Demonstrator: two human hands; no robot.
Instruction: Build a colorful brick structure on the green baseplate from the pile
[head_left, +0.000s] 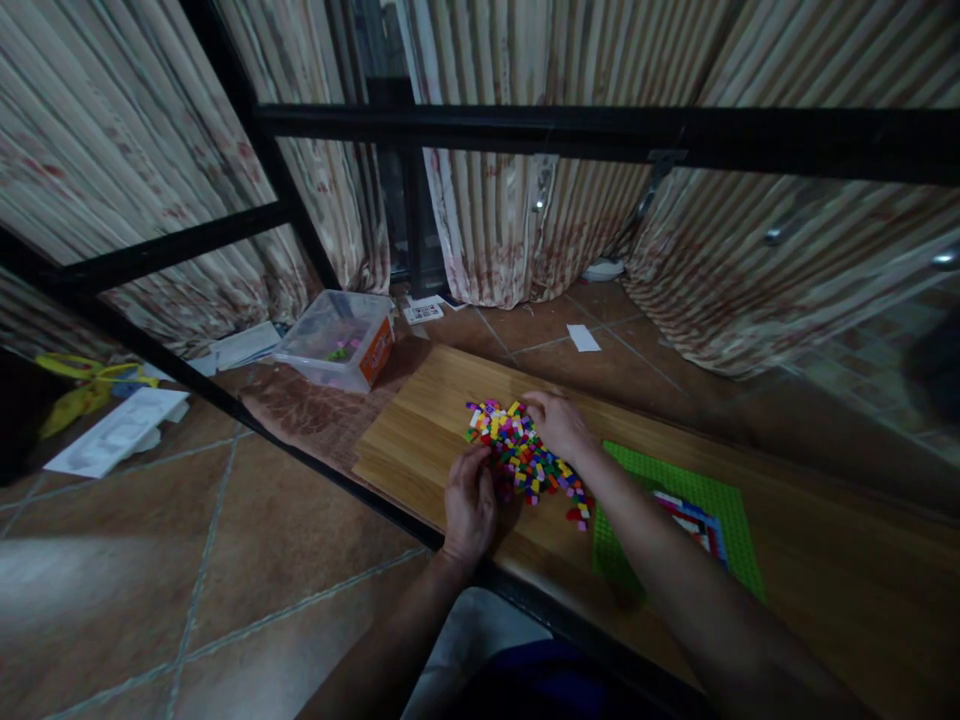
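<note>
A loose heap of small toy building bricks in many colours lies on the wooden board. At the heap's near left edge is my left hand, its fingers curled together; whatever may be between them is hidden. My right hand reaches over the far right side of the heap with bent fingers, their tips down by the bricks. I cannot make out what it pinches, if anything. Under my right forearm lies a green studded baseplate, bearing a partly covered patch of built-up bricks in blue, red and white.
Beyond the wooden board, at its left end, a clear plastic box with an orange label holds a few pink and green pieces. Black metal frame bars cross ahead, before striped curtains. White packaging and papers lie on the tiled floor.
</note>
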